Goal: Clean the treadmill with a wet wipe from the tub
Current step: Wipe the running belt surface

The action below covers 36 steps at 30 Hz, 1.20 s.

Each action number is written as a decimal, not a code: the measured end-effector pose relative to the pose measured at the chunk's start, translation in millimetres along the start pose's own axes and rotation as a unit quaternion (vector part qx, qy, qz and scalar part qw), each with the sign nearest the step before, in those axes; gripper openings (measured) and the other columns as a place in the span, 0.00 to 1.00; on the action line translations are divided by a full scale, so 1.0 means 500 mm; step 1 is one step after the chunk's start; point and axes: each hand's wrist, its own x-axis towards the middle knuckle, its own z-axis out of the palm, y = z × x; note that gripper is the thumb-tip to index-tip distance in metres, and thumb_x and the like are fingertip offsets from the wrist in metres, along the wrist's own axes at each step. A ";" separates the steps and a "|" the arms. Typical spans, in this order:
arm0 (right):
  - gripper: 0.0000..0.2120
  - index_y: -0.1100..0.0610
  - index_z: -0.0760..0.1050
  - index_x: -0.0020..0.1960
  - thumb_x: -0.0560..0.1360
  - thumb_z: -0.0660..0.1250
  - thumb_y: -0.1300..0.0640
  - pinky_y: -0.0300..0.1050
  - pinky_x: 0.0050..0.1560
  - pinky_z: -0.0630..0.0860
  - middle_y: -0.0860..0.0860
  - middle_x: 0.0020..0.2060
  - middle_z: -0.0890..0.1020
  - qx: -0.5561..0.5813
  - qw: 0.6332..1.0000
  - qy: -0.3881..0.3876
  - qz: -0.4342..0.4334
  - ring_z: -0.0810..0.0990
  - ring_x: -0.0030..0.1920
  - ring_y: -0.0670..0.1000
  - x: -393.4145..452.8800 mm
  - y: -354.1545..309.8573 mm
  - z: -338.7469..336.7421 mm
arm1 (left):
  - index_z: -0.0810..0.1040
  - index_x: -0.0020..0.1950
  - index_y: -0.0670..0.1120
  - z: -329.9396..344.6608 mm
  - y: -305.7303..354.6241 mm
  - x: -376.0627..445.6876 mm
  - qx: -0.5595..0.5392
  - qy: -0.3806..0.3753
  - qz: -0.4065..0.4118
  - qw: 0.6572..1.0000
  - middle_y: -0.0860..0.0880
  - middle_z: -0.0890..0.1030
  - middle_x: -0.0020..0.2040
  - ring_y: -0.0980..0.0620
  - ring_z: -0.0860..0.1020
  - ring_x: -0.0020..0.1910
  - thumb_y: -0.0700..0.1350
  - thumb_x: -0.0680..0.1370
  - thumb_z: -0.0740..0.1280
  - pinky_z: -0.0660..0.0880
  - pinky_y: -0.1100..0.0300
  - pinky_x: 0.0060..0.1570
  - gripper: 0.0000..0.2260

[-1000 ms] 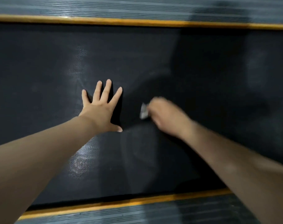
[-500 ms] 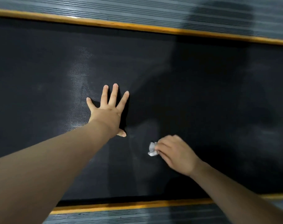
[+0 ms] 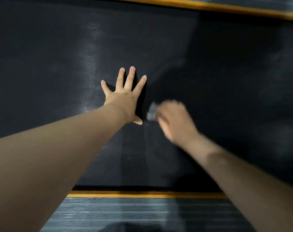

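Mid-belt on the treadmill (image 3: 58, 64), the left hand (image 3: 125, 99) lies flat, fingers spread; the blurred right hand (image 3: 174, 119) seemingly pinches the wet wipe (image 3: 151, 112), which could slip out while scrubbing

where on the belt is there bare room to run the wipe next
Bare belt lies left of the flat left hand, up to the far orange stripe. More lies right of the right hand, and toward the near orange stripe between the forearms. It is crowded only in the narrow gap between the hands, where the wipe sits.
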 end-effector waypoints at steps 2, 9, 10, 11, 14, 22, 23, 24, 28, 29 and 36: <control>0.03 0.54 0.75 0.44 0.74 0.64 0.60 0.54 0.40 0.69 0.53 0.40 0.76 0.029 0.991 -0.115 -0.063 0.73 0.40 0.58 -0.168 -0.083 0.036 | 0.26 0.76 0.57 0.001 -0.001 0.003 -0.001 0.008 0.000 1.000 0.47 0.25 0.76 0.40 0.29 0.77 0.69 0.64 0.75 0.49 0.24 0.69 0.64; 0.02 0.49 0.75 0.47 0.76 0.65 0.55 0.47 0.41 0.65 0.47 0.40 0.76 -0.063 0.939 -0.222 -0.256 0.73 0.40 0.51 -0.242 -0.098 0.066 | 0.34 0.80 0.54 0.056 -0.021 -0.028 -0.010 0.108 0.040 0.993 0.47 0.32 0.80 0.43 0.35 0.79 0.70 0.70 0.68 0.46 0.30 0.73 0.54; 0.02 0.48 0.75 0.45 0.74 0.66 0.55 0.48 0.39 0.65 0.47 0.38 0.76 -0.091 0.940 -0.202 -0.261 0.74 0.39 0.52 -0.207 -0.087 0.057 | 0.36 0.80 0.52 0.086 -0.028 -0.041 -0.005 0.144 0.058 0.988 0.46 0.35 0.80 0.42 0.37 0.80 0.70 0.74 0.63 0.46 0.31 0.74 0.49; 0.02 0.49 0.75 0.43 0.72 0.68 0.54 0.48 0.37 0.66 0.48 0.36 0.77 -0.115 0.951 -0.165 -0.236 0.75 0.37 0.53 -0.168 -0.075 0.045 | 0.39 0.81 0.51 0.119 -0.035 -0.057 0.003 0.174 0.078 0.982 0.45 0.38 0.81 0.42 0.39 0.80 0.68 0.76 0.60 0.46 0.33 0.75 0.45; 0.03 0.54 0.78 0.43 0.70 0.67 0.57 0.51 0.39 0.69 0.54 0.38 0.79 -0.125 0.992 -0.011 -0.015 0.77 0.41 0.60 -0.044 -0.034 0.009 | 0.50 0.82 0.47 0.213 -0.061 -0.103 0.006 0.238 0.131 0.962 0.41 0.48 0.82 0.39 0.48 0.80 0.63 0.78 0.58 0.49 0.36 0.76 0.38; 0.05 0.52 0.75 0.46 0.73 0.63 0.60 0.49 0.43 0.66 0.50 0.40 0.76 -0.034 0.991 -0.123 -0.038 0.75 0.41 0.55 -0.255 -0.160 0.099 | 0.59 0.80 0.45 0.280 -0.091 -0.174 0.018 0.228 0.177 0.957 0.40 0.56 0.80 0.39 0.56 0.79 0.60 0.75 0.67 0.55 0.40 0.76 0.38; 0.07 0.51 0.77 0.48 0.73 0.66 0.61 0.47 0.44 0.67 0.48 0.41 0.76 -0.030 0.989 -0.142 -0.042 0.75 0.41 0.53 -0.280 -0.164 0.101 | 0.61 0.79 0.45 0.271 -0.097 -0.172 0.023 0.230 0.184 0.955 0.40 0.58 0.80 0.39 0.58 0.78 0.59 0.74 0.68 0.57 0.40 0.75 0.38; 0.08 0.51 0.78 0.50 0.72 0.68 0.61 0.46 0.44 0.68 0.47 0.42 0.77 -0.038 0.985 -0.154 -0.061 0.74 0.42 0.52 -0.288 -0.162 0.100 | 0.62 0.79 0.46 0.259 -0.106 -0.167 0.028 0.233 0.186 0.954 0.40 0.59 0.80 0.39 0.60 0.77 0.59 0.74 0.69 0.58 0.38 0.74 0.38; 0.08 0.50 0.77 0.44 0.65 0.71 0.56 0.48 0.39 0.69 0.49 0.38 0.77 -0.113 0.965 -0.177 -0.160 0.76 0.39 0.53 -0.163 -0.126 0.054 | 0.52 0.81 0.52 0.188 -0.157 -0.135 0.015 0.185 0.128 0.974 0.45 0.51 0.81 0.40 0.49 0.80 0.61 0.75 0.68 0.50 0.34 0.75 0.40; 0.07 0.51 0.77 0.42 0.64 0.70 0.56 0.48 0.37 0.69 0.51 0.37 0.78 -0.131 0.972 -0.138 -0.136 0.77 0.38 0.56 -0.105 -0.104 0.038 | 0.48 0.82 0.54 0.172 -0.167 -0.124 0.020 0.168 0.120 0.978 0.47 0.48 0.82 0.41 0.45 0.80 0.63 0.75 0.67 0.49 0.35 0.75 0.42; 0.14 0.61 0.76 0.50 0.74 0.56 0.54 0.59 0.47 0.74 0.61 0.48 0.76 -0.048 0.985 0.087 0.139 0.76 0.46 0.64 0.153 0.032 -0.069 | 0.39 0.80 0.57 0.032 -0.189 -0.047 -0.021 0.141 0.067 0.987 0.50 0.37 0.81 0.45 0.39 0.80 0.68 0.70 0.69 0.49 0.34 0.75 0.51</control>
